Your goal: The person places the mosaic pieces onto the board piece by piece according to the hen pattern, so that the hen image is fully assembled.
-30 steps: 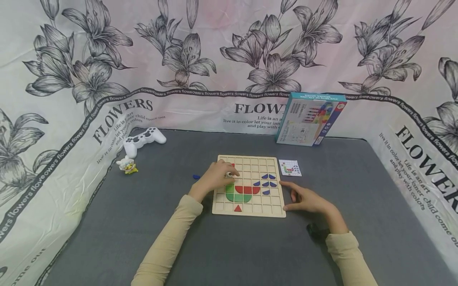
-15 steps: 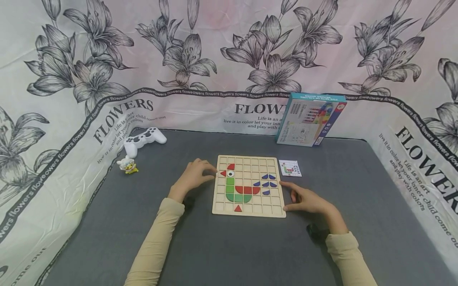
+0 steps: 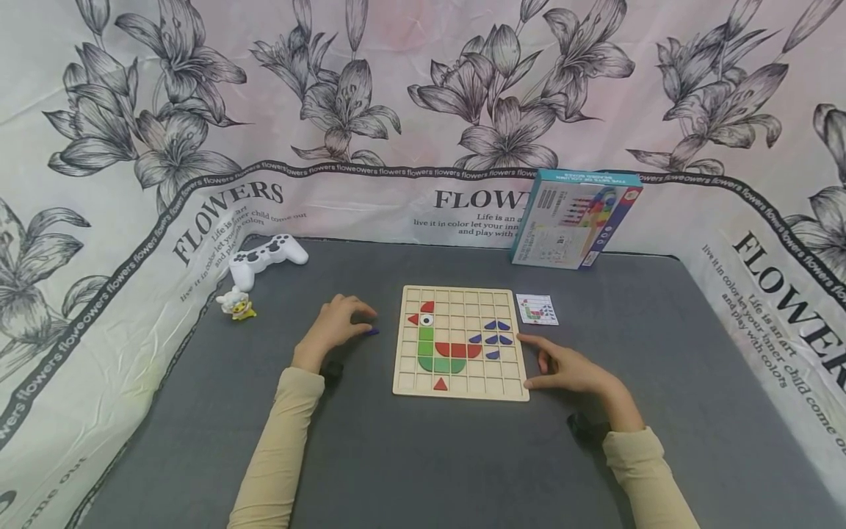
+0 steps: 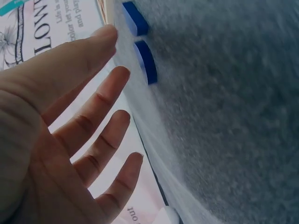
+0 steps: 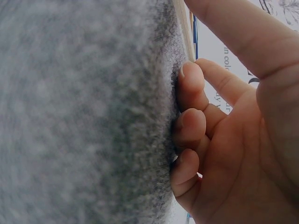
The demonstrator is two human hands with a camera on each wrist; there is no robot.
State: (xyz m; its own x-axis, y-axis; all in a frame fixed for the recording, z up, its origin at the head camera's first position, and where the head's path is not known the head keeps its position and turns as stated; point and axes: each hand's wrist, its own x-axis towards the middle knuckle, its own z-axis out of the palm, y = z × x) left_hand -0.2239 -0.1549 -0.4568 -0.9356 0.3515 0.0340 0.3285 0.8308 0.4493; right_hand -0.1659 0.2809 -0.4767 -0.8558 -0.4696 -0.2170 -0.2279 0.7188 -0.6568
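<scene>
The wooden grid board (image 3: 476,308) lies flat on the table, bearing a bird-like pattern of green tiles (image 3: 426,342), red tiles (image 3: 458,350), an eye tile (image 3: 426,320) and several blue tiles (image 3: 491,325). A red triangle (image 3: 440,384) sits near its front edge. Left of the board, my left hand (image 3: 333,323) hovers with fingers parted and nothing between them. In the left wrist view, two loose blue pieces (image 4: 135,19) (image 4: 146,63) lie just past its fingertips. My right hand (image 3: 571,367) rests its extended index finger and thumb at the board's right edge, its other fingers bent under.
A small pattern card (image 3: 537,309) lies right of the board. Behind stands a teal-edged box (image 3: 571,220) against the flowered cloth. A white game controller (image 3: 267,257) and a small toy figure (image 3: 236,303) are at the back left of the grey table (image 3: 436,455).
My left hand has moved left off the board to the loose blue pieces, uncovering the eye tile and red tiles beneath. The right hand has stayed at the board's edge.
</scene>
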